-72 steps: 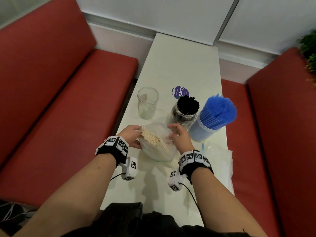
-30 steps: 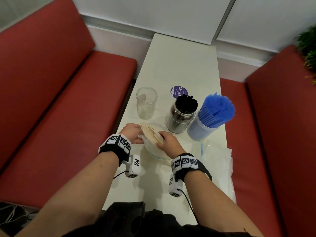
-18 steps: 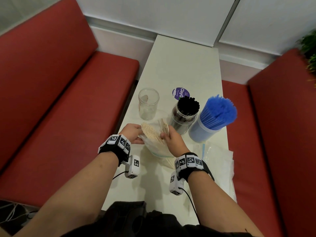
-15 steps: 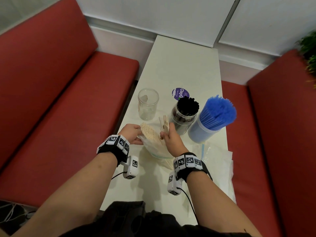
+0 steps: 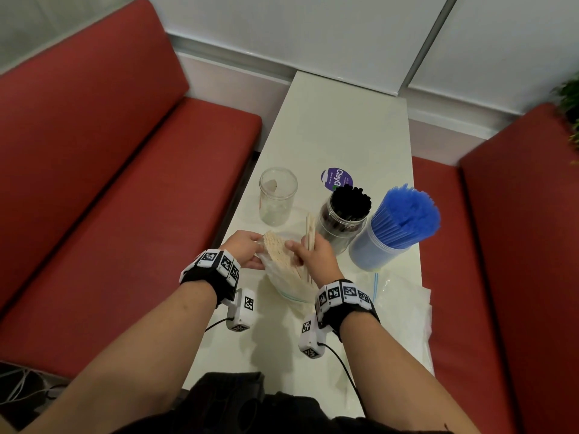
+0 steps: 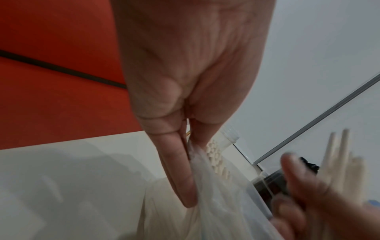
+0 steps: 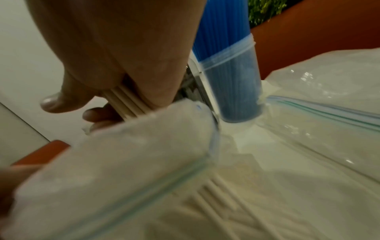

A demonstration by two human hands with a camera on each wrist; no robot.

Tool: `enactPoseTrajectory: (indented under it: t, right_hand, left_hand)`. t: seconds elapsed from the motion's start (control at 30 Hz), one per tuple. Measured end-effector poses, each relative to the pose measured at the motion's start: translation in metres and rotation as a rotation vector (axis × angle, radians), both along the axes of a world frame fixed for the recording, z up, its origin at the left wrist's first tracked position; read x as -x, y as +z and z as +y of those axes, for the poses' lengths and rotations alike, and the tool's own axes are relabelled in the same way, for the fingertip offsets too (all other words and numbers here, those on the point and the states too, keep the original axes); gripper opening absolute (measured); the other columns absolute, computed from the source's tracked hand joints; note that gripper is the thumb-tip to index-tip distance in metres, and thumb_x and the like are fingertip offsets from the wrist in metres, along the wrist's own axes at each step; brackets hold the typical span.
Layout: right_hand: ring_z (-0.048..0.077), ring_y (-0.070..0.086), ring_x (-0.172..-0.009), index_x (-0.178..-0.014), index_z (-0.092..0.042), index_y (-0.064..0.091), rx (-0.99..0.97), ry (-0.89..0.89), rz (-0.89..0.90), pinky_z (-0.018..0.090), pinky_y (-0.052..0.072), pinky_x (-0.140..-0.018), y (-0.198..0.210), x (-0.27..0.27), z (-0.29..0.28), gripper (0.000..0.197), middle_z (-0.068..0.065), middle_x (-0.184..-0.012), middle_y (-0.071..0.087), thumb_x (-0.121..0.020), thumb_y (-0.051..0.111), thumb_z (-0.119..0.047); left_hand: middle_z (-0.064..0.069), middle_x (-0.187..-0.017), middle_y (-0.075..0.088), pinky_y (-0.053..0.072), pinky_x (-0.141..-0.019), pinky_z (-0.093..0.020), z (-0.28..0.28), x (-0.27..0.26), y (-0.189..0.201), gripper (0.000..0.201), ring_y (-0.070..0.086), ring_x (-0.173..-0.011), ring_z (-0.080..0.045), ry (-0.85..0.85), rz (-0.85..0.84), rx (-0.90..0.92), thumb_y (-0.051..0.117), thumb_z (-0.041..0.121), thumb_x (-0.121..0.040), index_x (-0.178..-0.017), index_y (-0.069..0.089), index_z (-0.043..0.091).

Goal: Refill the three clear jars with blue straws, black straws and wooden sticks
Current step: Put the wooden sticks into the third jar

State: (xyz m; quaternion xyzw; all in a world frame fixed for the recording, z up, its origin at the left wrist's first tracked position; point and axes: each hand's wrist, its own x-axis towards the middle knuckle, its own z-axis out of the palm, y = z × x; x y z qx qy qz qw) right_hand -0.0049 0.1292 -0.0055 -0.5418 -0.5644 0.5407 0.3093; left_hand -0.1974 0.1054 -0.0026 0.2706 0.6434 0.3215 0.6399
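Wooden sticks [image 5: 281,252] lay bundled in a clear zip bag [image 5: 289,285] on the near middle of the white table [image 5: 338,126], ends fanned toward the far left. Held at the bag's left mouth by the left hand [image 5: 246,249], plastic pinched between thumb and straight fingers [image 6: 179,170], as seen from the left wrist. Gripped in the right hand [image 5: 316,255]: a small bunch of sticks [image 5: 310,228], standing nearly upright, tops poking above the fist, lower ends down inside the bag. Fingers [image 7: 102,116] curled round that bunch, thumb free to the left, per the right wrist view. Bag's zip strip [image 7: 115,191] folded over just below the fist.

Stood just beyond the hands, far left: an empty clear jar [image 5: 278,195], upright, with only a small pale scrap inside near the rim. To its right, a clear jar [image 5: 341,228] packed with black straws [image 5: 351,203], just beside the right hand. Farther right, touching or nearly touching that one, a clear jar [image 5: 372,249] crammed with blue straws [image 5: 407,214], fanning out well above the rim and leaning right. Beyond the black straws, flat on the table: a round purple sticker [image 5: 336,178] with white lettering.

At the near right edge of the table, more empty clear plastic bags [image 5: 404,308], crumpled, one with a blue zip strip. Red bench seats [image 5: 125,189] on both sides of the table, white wall panels at the far end, green leaves [image 5: 568,98] at the far right.
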Motion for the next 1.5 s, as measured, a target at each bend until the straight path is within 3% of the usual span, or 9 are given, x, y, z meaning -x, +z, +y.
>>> enactPoseTrajectory:
  t: [0.23,0.43,0.5,0.63,0.77,1.0,1.23,1.37,1.5]
  right_hand:
    - [0.021,0.047,-0.052,-0.071,-0.014,0.056,0.099,0.158,-0.066,0.037,0.043,-0.061,-0.004,0.002,0.005,0.033,0.005,-0.055,0.052,-0.094,0.072,-0.032]
    - [0.016,0.056,-0.056,-0.069,-0.021,0.058,-0.2,0.051,0.038,0.035,0.051,-0.064,0.093,0.037,0.063,0.037,0.002,-0.059,0.061,-0.088,0.072,-0.051]
    - [0.017,0.058,-0.058,-0.067,-0.024,0.058,-0.31,-0.045,0.154,0.035,0.052,-0.066,0.125,0.049,0.085,0.035,0.003,-0.06,0.063,-0.087,0.074,-0.048]
    - [0.022,0.054,-0.061,-0.068,-0.022,0.055,-0.41,-0.181,0.339,0.039,0.05,-0.066,0.154,0.073,0.122,0.034,0.009,-0.061,0.059,-0.087,0.078,-0.037]
    - [0.021,0.052,-0.061,-0.071,-0.013,0.052,-0.353,-0.215,0.297,0.038,0.048,-0.07,0.129,0.095,0.144,0.037,0.012,-0.062,0.056,-0.087,0.078,-0.032]
    - [0.015,0.053,-0.061,-0.073,-0.016,0.055,-0.149,-0.231,0.167,0.033,0.046,-0.071,0.047,0.112,0.147,0.034,0.002,-0.063,0.059,-0.085,0.08,-0.037]
    - [0.006,0.053,-0.062,-0.072,-0.023,0.053,-0.133,-0.166,0.025,0.011,0.04,-0.058,0.013,0.111,0.144,0.032,-0.004,-0.072,0.06,-0.087,0.077,-0.039]
    - [0.016,0.045,-0.066,-0.076,-0.015,0.048,-0.166,-0.171,-0.029,0.017,0.036,-0.056,0.011,0.104,0.14,0.036,0.004,-0.072,0.051,-0.089,0.075,-0.035]
    - [0.025,0.059,-0.073,-0.083,-0.011,0.054,-0.18,-0.186,-0.092,0.033,0.047,-0.069,0.014,0.095,0.137,0.023,0.012,-0.079,0.063,-0.087,0.073,-0.024]
  left_hand:
    - [-0.015,-0.098,0.073,0.062,-0.063,-0.032,0.002,0.003,0.007,0.032,0.076,-0.073,-0.023,-0.017,0.0,0.007,0.05,-0.003,-0.1,-0.129,0.061,0.001]
    - [-0.025,-0.114,0.067,0.062,-0.072,-0.037,0.011,0.01,0.008,0.035,0.071,-0.082,-0.028,0.005,-0.008,0.015,0.05,-0.008,-0.098,-0.133,0.057,-0.004]
    - [-0.026,-0.114,0.066,0.062,-0.073,-0.038,0.014,0.01,0.008,0.035,0.07,-0.085,-0.029,0.001,-0.012,0.014,0.051,-0.01,-0.097,-0.131,0.058,-0.004]
    - [-0.031,-0.116,0.062,0.055,-0.093,-0.053,0.02,0.009,0.005,0.033,0.065,-0.096,-0.035,0.0,-0.012,0.025,0.052,-0.012,-0.095,-0.127,0.06,-0.007]
    - [-0.035,-0.128,0.058,0.05,-0.099,-0.058,0.026,0.011,0.002,0.037,0.063,-0.109,-0.045,0.003,-0.002,0.064,0.05,-0.011,-0.097,-0.133,0.057,-0.006]
    - [-0.026,-0.105,0.065,0.054,-0.095,-0.057,0.033,0.011,-0.008,0.035,0.066,-0.092,-0.037,0.001,-0.005,0.061,0.049,-0.009,-0.097,-0.129,0.06,-0.003]
    - [-0.026,-0.105,0.065,0.053,-0.095,-0.058,0.035,0.011,-0.012,0.033,0.067,-0.101,-0.041,-0.006,-0.018,0.07,0.045,-0.008,-0.1,-0.129,0.06,-0.003]
    - [-0.031,-0.116,0.066,0.054,-0.095,-0.057,0.035,0.011,-0.013,0.035,0.067,-0.109,-0.042,-0.026,-0.026,0.056,0.046,-0.008,-0.099,-0.131,0.06,-0.003]
    - [-0.031,-0.121,0.064,0.055,-0.095,-0.056,0.036,0.011,-0.015,0.036,0.067,-0.108,-0.041,-0.025,-0.025,0.042,0.046,-0.007,-0.1,-0.133,0.058,-0.003]
